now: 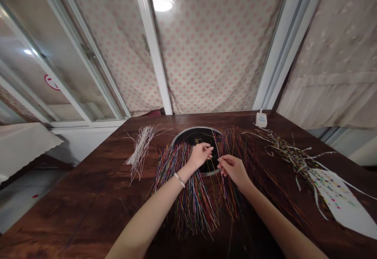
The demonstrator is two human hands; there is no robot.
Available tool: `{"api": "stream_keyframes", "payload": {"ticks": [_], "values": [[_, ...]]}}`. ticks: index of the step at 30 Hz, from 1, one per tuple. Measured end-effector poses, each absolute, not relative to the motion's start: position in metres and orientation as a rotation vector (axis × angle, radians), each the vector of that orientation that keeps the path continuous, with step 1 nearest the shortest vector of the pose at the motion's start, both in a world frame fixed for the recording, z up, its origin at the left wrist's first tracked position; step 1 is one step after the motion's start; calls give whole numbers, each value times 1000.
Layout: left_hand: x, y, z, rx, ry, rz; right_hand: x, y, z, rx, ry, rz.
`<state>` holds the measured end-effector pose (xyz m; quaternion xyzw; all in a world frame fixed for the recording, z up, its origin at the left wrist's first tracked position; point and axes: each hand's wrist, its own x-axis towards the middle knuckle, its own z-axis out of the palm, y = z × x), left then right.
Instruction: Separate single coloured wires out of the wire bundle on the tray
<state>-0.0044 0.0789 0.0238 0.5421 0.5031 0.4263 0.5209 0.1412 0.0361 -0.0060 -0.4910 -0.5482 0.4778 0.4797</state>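
Note:
A thick bundle of thin multicoloured strands (188, 204) lies on the table below a round dark disc with a silver rim (173, 136). My left hand (202, 154), with a beaded bracelet at the wrist, hovers over the disc. Its fingers are curled together; what they hold, if anything, is too small to make out. Close by on the right, my right hand (232, 168) pinches at a thin pale strand (215, 139) that crosses the disc's right side. Beside that hand spreads a second bundle of reddish and dark strands (244, 147).
White thin strands (143, 145) lie in a pile at the left of the dark wooden table (97, 188). On the right are dotted strips with white ribbons (282, 149) and a white sheet with coloured dots (344, 204). A white corded box (261, 119) sits at the back edge.

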Motion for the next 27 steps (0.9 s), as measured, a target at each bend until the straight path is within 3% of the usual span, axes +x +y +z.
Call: {"api": "stream_keyframes", "payload": {"ticks": [8,27], "values": [[-14,33,20,1178,1072,980,138,29,-1,-1106,-1539,1223],[-18,28,2,1051,993,1110,131,29,-7,-1180,-1512,1200]]}}
